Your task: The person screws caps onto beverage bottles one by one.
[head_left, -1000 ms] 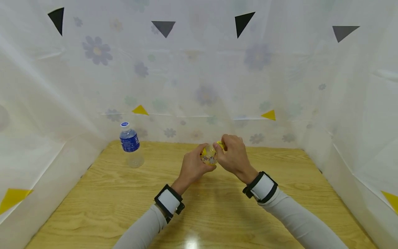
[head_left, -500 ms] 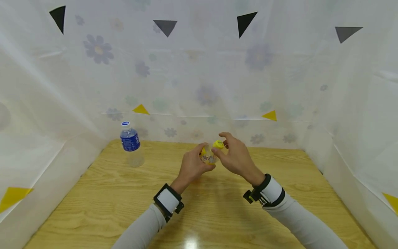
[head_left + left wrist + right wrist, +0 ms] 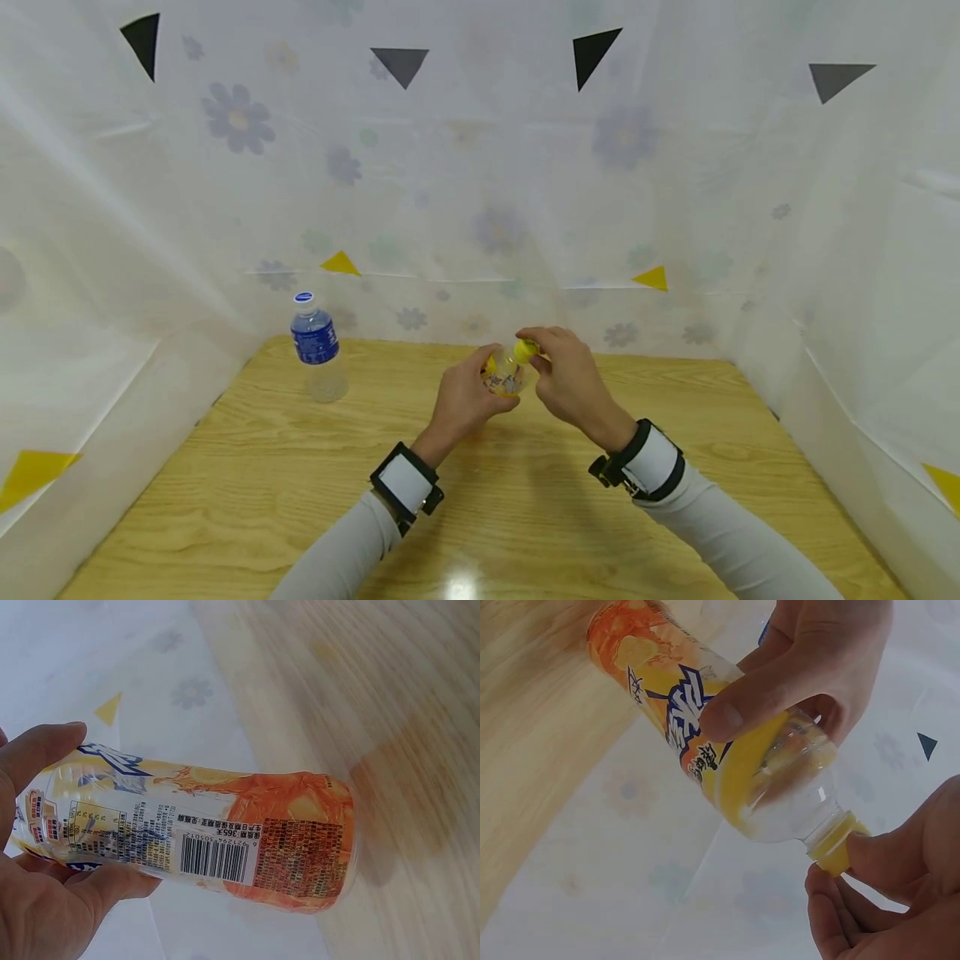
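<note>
A clear plastic drink bottle (image 3: 776, 802) with a yellow and orange label is held up by my left hand (image 3: 467, 395). In the left wrist view its thumb and fingers wrap the bottle's (image 3: 202, 825) upper label, leaving the barcode and orange base showing. A yellow cap (image 3: 835, 847) sits on the bottle's neck. My right hand (image 3: 576, 382) pinches that cap between thumb and fingers, as the right wrist view shows. From the head view, the cap (image 3: 526, 350) faces up toward me, with the bottle mostly foreshortened behind it.
Back left on the wooden table (image 3: 247, 467) stands another clear bottle (image 3: 317, 343), upright, with a blue label and a white and blue top. White flower-patterned sheeting (image 3: 465, 167) encloses the table at the back and both sides.
Half a second ago my right fingers were spread off the yellow cap; now they pinch it again. The right wrist has turned slightly and shifted right. My left hand keeps its hold.
</note>
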Demonstrator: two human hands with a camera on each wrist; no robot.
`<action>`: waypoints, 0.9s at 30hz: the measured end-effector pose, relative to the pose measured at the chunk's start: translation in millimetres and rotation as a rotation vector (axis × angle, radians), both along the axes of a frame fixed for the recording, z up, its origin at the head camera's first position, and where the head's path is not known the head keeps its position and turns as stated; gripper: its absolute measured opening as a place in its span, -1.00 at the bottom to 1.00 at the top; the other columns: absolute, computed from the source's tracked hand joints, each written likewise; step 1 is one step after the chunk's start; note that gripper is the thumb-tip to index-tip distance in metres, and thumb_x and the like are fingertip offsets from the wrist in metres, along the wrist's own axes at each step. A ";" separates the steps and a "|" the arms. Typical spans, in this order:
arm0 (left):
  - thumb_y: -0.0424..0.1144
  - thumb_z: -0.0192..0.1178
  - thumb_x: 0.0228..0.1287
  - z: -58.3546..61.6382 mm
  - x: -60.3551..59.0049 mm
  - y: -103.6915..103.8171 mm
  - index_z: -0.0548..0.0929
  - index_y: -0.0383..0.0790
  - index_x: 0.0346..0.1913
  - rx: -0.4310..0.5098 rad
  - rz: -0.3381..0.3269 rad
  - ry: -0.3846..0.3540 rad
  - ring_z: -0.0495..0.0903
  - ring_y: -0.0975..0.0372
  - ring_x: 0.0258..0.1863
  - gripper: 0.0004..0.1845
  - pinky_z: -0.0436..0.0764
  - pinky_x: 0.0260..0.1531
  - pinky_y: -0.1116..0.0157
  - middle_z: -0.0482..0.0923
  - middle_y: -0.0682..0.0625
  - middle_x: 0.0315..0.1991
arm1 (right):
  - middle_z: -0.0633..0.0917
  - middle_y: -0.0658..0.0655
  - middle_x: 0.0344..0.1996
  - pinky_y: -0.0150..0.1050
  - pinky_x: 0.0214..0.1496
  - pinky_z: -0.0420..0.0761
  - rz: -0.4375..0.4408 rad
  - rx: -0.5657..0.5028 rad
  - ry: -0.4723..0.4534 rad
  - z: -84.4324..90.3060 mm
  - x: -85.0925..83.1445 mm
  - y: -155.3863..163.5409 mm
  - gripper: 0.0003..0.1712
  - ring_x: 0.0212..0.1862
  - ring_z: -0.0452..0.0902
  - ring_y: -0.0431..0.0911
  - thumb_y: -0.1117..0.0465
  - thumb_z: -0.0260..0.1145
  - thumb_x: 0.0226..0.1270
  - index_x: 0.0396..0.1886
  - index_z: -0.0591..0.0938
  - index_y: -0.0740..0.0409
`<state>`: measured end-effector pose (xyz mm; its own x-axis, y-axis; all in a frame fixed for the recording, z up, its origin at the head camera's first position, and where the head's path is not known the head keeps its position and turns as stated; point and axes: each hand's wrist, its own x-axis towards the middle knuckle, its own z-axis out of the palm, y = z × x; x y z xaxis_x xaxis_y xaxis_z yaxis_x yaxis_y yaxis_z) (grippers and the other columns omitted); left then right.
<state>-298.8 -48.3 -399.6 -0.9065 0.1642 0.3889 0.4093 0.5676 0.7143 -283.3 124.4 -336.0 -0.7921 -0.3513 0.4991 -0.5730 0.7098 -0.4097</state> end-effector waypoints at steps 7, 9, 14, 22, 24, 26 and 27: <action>-0.19 0.60 -0.04 -2.0 -0.4 0.6 0.53 -0.15 0.32 0.002 -0.006 -0.002 0.71 0.13 -0.17 -0.21 0.69 -0.22 0.20 0.72 -0.08 -0.04 | 0.66 0.31 0.03 0.10 0.10 0.60 -0.020 0.025 0.000 -7.2 -2.2 -1.4 -0.62 0.08 0.56 0.21 0.56 0.15 0.36 0.14 0.56 0.31; -0.19 0.60 -0.04 -2.5 -0.5 0.7 0.54 -0.15 0.32 0.003 -0.006 -0.003 0.71 0.14 -0.18 -0.22 0.68 -0.23 0.21 0.72 -0.07 -0.04 | 0.66 0.30 0.02 0.10 0.12 0.58 -0.019 0.025 0.015 -9.3 -2.7 -2.0 -0.63 0.08 0.56 0.20 0.56 0.15 0.37 0.13 0.56 0.31; -0.18 0.61 -0.05 -2.9 -0.9 1.0 0.54 -0.15 0.31 0.004 0.000 -0.002 0.70 0.15 -0.18 -0.21 0.68 -0.22 0.22 0.72 -0.07 -0.04 | 0.66 0.29 -0.01 0.11 0.17 0.55 -0.007 0.015 0.069 -12.7 -3.5 -2.8 -0.61 0.07 0.56 0.20 0.60 0.16 0.31 0.10 0.56 0.33; -0.19 0.61 -0.05 -1.2 -1.3 1.8 0.53 -0.15 0.33 -0.011 0.006 0.005 0.71 0.14 -0.17 -0.20 0.69 -0.21 0.21 0.72 -0.08 -0.03 | 0.66 0.28 -0.10 0.14 0.20 0.49 -0.003 0.018 0.111 -13.5 -4.9 -3.0 -0.61 -0.03 0.55 0.19 0.61 0.17 0.26 0.06 0.55 0.32; -0.20 0.62 -0.06 -0.9 -1.2 1.8 0.53 -0.15 0.33 -0.008 0.005 0.003 0.71 0.13 -0.16 -0.20 0.69 -0.19 0.20 0.72 -0.08 -0.02 | 0.66 0.28 -0.12 0.13 0.18 0.50 -0.004 0.020 0.119 -14.0 -5.5 -3.1 -0.62 -0.06 0.55 0.18 0.61 0.18 0.25 0.04 0.55 0.31; -0.20 0.62 -0.06 -1.1 -1.1 1.7 0.53 -0.15 0.33 -0.009 0.005 0.001 0.70 0.13 -0.15 -0.19 0.69 -0.19 0.20 0.71 -0.08 -0.02 | 0.66 0.27 -0.15 0.13 0.16 0.50 -0.007 0.020 0.123 -14.4 -5.9 -3.3 -0.65 -0.08 0.55 0.18 0.59 0.20 0.25 0.01 0.55 0.31; -0.20 0.62 -0.06 -1.2 -1.0 1.7 0.53 -0.15 0.33 -0.008 0.003 0.001 0.70 0.13 -0.15 -0.20 0.68 -0.19 0.20 0.71 -0.08 -0.02 | 0.66 0.27 -0.16 0.13 0.15 0.50 -0.008 0.020 0.125 -14.5 -6.1 -3.4 -0.67 -0.09 0.55 0.18 0.58 0.21 0.25 0.00 0.55 0.31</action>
